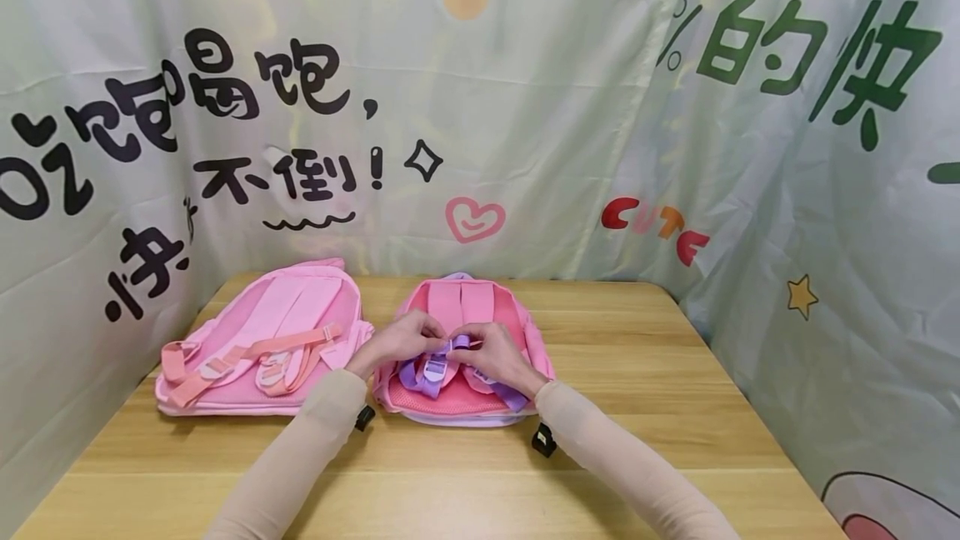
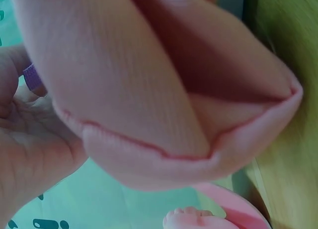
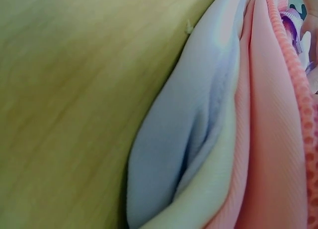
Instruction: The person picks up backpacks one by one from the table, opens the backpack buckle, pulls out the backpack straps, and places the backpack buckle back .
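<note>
A pink backpack (image 1: 461, 298) with purple webbing lies back side up in the middle of the table. Over it, my left hand (image 1: 397, 340) and right hand (image 1: 497, 352) meet, both pinching a purple strap (image 1: 461, 342) at a small pale fitting. Below the hands, purple strap ends hang from a light purple buckle (image 1: 434, 369). In the left wrist view, the pink side pocket (image 2: 119, 90) gapes and covers most of the left fingers; a bit of purple webbing (image 2: 33, 78) shows there. The right wrist view is filled by the backpack's side (image 3: 273, 124), pink and pale lilac.
Left of the hands, a second, lighter pink backpack (image 1: 300, 294) with coral straps (image 1: 251, 348) lies on the wooden table (image 1: 637, 407). Printed curtains (image 1: 525, 107) stand behind and at both sides. A black wrist device (image 1: 543, 440) shows under the right wrist.
</note>
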Demonstrator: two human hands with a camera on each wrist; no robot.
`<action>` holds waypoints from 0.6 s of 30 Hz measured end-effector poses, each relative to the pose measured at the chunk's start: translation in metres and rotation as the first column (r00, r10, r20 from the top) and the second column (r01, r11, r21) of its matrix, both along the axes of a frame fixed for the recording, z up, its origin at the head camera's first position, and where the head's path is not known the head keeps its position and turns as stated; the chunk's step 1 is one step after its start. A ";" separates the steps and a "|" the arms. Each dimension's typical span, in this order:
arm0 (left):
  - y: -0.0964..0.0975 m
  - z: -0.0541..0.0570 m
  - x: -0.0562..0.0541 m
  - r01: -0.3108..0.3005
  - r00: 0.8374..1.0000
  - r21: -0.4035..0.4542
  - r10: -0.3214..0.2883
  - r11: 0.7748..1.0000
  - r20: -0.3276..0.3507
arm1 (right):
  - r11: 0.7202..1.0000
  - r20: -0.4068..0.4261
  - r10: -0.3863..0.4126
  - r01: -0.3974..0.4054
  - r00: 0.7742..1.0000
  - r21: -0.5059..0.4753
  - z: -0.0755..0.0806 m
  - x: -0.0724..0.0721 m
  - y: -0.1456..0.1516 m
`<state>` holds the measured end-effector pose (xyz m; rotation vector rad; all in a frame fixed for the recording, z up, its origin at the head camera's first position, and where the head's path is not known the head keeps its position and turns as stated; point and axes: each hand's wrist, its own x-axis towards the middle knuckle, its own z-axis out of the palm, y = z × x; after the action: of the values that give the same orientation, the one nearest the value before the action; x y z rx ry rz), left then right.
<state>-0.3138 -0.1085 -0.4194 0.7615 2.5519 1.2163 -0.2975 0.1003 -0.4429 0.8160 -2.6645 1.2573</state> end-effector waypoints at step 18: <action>-0.002 0.000 0.002 -0.009 1.000 -0.017 0.009 1.000 0.015 | 1.000 0.009 -0.006 0.006 1.000 -0.021 -0.001 0.001 0.000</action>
<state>-0.3120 -0.1110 -0.4197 0.7350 2.5532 1.1972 -0.2969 0.0998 -0.4437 0.8011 -2.6537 1.2891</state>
